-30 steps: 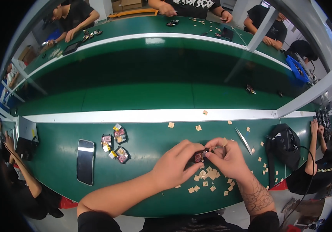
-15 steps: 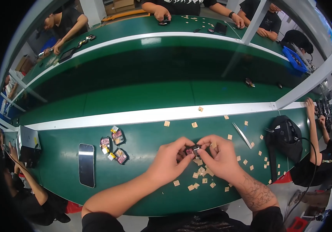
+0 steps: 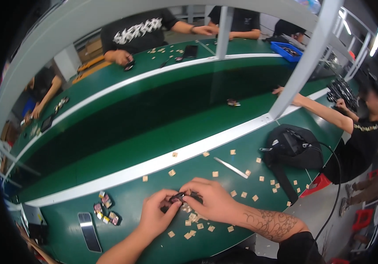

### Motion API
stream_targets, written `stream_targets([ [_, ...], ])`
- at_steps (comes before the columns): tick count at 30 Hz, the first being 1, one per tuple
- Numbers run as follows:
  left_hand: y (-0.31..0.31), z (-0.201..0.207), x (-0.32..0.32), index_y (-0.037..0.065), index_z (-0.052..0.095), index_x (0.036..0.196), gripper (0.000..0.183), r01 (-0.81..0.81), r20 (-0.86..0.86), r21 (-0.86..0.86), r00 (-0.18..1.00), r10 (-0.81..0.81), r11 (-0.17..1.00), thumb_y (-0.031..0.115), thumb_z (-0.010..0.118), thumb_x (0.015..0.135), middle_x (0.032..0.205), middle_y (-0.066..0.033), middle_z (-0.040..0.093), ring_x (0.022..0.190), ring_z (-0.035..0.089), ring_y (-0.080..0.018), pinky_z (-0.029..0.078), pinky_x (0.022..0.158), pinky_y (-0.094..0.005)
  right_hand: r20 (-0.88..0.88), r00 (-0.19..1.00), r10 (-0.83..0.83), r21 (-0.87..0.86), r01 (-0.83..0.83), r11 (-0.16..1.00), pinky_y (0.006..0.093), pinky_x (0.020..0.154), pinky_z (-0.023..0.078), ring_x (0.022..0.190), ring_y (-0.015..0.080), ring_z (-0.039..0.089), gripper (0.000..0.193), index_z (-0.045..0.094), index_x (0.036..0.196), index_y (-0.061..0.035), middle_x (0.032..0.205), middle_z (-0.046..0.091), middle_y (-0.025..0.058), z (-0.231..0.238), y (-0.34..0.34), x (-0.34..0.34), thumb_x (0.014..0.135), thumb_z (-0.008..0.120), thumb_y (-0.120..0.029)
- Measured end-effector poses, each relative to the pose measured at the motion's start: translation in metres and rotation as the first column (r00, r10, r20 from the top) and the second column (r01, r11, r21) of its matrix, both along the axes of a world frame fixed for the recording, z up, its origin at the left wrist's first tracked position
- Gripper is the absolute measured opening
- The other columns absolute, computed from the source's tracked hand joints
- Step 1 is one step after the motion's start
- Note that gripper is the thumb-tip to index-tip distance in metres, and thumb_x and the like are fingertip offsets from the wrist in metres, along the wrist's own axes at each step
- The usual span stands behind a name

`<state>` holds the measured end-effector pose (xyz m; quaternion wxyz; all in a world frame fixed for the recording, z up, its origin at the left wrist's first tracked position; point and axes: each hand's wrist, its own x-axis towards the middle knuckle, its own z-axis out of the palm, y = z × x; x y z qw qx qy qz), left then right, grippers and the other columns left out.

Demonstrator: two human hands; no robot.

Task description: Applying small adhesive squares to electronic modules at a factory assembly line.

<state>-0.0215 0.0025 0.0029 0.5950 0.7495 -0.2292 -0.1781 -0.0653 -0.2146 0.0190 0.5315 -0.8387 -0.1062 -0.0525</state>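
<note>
A small dark electronic housing with reddish parts inside (image 3: 178, 198) is pinched between my two hands above the green bench. My left hand (image 3: 155, 213) closes its thumb and fingers on the left side of it. From the right, my right hand (image 3: 210, 199) grips it too, its fingers covering much of the piece. Just below my hands lies a loose pile of small tan square pieces (image 3: 192, 217). Left of them sits a group of similar small housings with yellow and reddish parts (image 3: 105, 201). White tweezers (image 3: 231, 167) rest beyond my right hand.
A phone (image 3: 89, 232) lies at the left, near a box (image 3: 32, 220). On the right is a black bag (image 3: 292, 147) with a cable. A white rail (image 3: 153, 169) borders the dark-green middle strip, where another small part (image 3: 233, 102) lies. Co-workers sit around.
My view has turned to the right, so the bench appears tilted and shifted left. Both hands keep hold of the housing. The co-worker at right now stretches an arm over the rail.
</note>
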Motion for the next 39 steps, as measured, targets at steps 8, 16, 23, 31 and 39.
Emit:
stream_targets([
  [8,-0.072,0.046,0.037,-0.003,0.069,0.107,0.016,0.049,0.413,0.211,0.901,-0.135,0.976,-0.004,0.075,0.092,0.091,-0.0165,0.073,0.079,0.073,-0.0266,0.058,0.074,-0.0352,0.12,0.97,-0.209,-0.041,0.215,0.976,0.0409,0.073,0.058,0.086,0.0312,0.073,0.028,0.068,0.124,-0.0041,0.108,0.07,0.0143,0.011,-0.05,-0.008,0.097,0.073,-0.011],
  [16,-0.168,-0.008,0.211,-0.001,0.071,0.106,0.018,-0.161,0.493,0.214,0.869,0.036,0.964,0.005,0.076,0.09,0.077,-0.0138,0.067,0.071,0.066,-0.028,0.053,0.068,-0.0371,0.16,0.92,-0.358,-0.262,0.389,0.883,0.0482,0.072,0.06,0.084,0.0372,0.073,0.04,0.061,0.134,-0.007,0.103,0.066,0.0136,-0.003,-0.116,-0.047,0.097,0.073,-0.017],
  [23,-0.257,0.009,0.245,0.008,0.072,0.122,0.038,-0.241,0.523,0.795,0.737,-0.428,0.556,0.035,0.075,0.095,0.117,-0.0215,0.077,0.112,0.073,-0.0418,0.059,0.095,-0.0551,0.267,0.881,-0.391,-0.353,0.467,0.811,0.0429,0.071,0.06,0.083,0.0318,0.07,0.028,0.07,0.121,-0.0062,0.099,0.065,0.0111,-0.046,-0.141,-0.103,0.095,0.075,-0.016],
  [31,-0.344,0.022,0.258,0.006,0.056,0.143,0.061,-0.026,0.699,0.543,0.568,-0.435,0.839,-0.003,0.077,0.086,0.142,-0.0197,0.06,0.135,0.056,-0.0434,0.047,0.115,-0.0489,0.346,0.899,-0.267,-0.304,0.377,0.875,0.0438,0.082,0.059,0.095,0.0338,0.066,0.022,0.06,0.111,0.0013,0.114,0.057,0.0162,-0.081,-0.126,-0.072,0.094,0.068,-0.01],
  [39,-0.394,-0.034,0.28,0.004,0.056,0.144,0.06,0.242,0.639,0.526,0.521,-0.567,0.815,-0.008,0.071,0.087,0.138,-0.0228,0.06,0.128,0.059,-0.0438,0.05,0.109,-0.0469,0.247,0.904,-0.351,0.002,0.361,0.932,0.0446,0.077,0.052,0.092,0.0361,0.067,0.029,0.063,0.107,-0.0061,0.1,0.065,0.0176,-0.069,-0.139,-0.079,0.112,0.053,-0.033],
])
